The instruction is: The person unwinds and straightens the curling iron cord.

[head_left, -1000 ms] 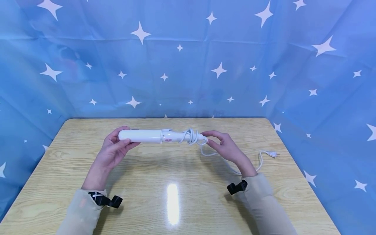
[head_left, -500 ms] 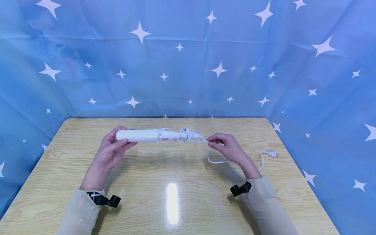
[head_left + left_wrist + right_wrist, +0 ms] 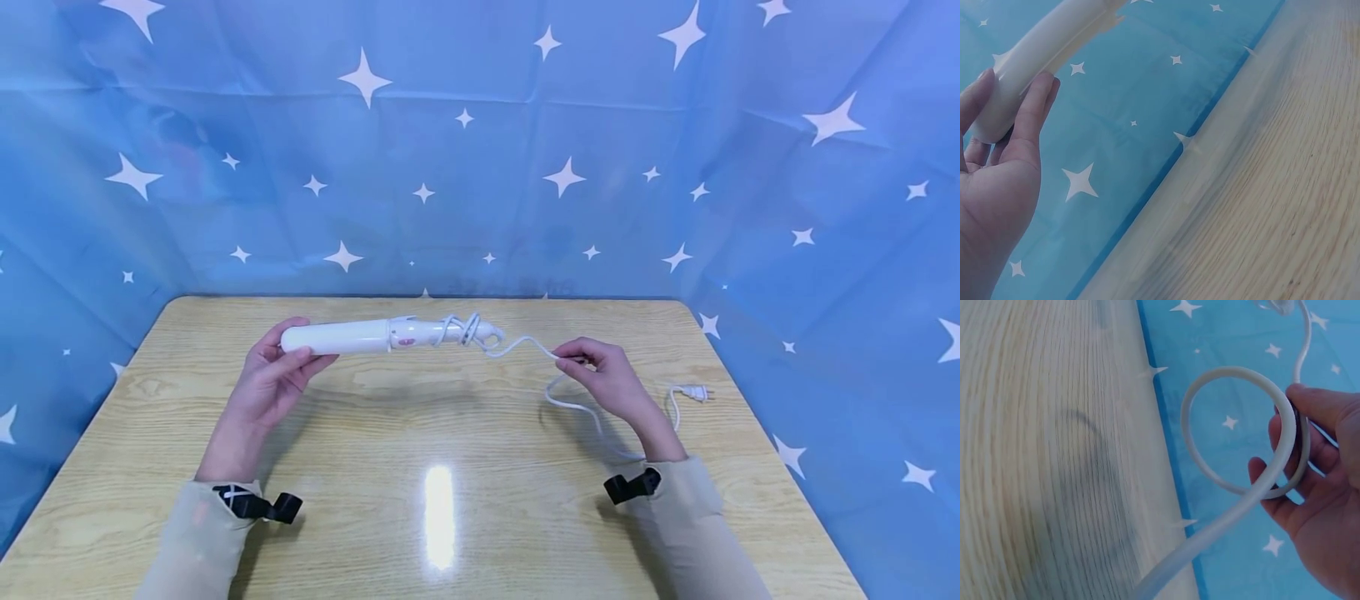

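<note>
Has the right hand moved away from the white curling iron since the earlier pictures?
Yes. The right hand, pinching the cord, has moved rightward, closer to the plug lying on the table and farther from the curling iron.

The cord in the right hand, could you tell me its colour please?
White; the cord shows best in the right wrist view.

The wand [image 3: 352,336] in the left hand [image 3: 273,385] is white, with a small pink mark near its wrapped end. The cord [image 3: 525,343] running to the right hand [image 3: 611,379] is white too, as is the plug [image 3: 693,392] just right of that hand. Under both hands the surface [image 3: 450,433] is pale wood with a yellowish grain. Beyond the hands hangs a blue cloth [image 3: 480,150] patterned with white four-pointed stars. Both sleeves [image 3: 198,542] are beige, with black straps [image 3: 258,506] at the wrists.
</note>
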Demonstrator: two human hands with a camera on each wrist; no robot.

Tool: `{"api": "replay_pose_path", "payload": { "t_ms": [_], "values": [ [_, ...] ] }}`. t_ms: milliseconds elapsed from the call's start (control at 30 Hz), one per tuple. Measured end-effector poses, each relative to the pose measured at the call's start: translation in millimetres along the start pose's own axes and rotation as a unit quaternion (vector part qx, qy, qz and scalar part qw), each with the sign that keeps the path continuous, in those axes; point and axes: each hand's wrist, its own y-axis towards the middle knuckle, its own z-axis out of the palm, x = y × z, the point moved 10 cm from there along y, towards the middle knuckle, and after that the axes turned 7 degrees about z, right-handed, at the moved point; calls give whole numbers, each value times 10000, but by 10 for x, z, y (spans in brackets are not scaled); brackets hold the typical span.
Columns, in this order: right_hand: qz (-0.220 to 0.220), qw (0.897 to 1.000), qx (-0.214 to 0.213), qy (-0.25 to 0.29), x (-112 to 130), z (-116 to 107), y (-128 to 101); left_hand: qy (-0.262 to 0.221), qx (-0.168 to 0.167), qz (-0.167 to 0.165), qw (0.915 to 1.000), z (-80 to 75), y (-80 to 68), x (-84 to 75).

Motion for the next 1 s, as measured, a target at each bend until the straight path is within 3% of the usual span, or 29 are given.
{"api": "replay_pose_path", "payload": {
  "t_ms": [433, 633, 1000],
  "values": [
    [140, 9997, -97, -170, -171, -56, -51, 60, -72, -8, 10000, -5, 3, -29],
    [290, 9995, 47, -122, -183, 1, -67, 24, 110, -17, 9999, 74, 29, -26],
    [390, 9933, 977, 485, -104, 240, -57, 73, 102, -54, 9999, 114, 36, -12]
  ]
}}
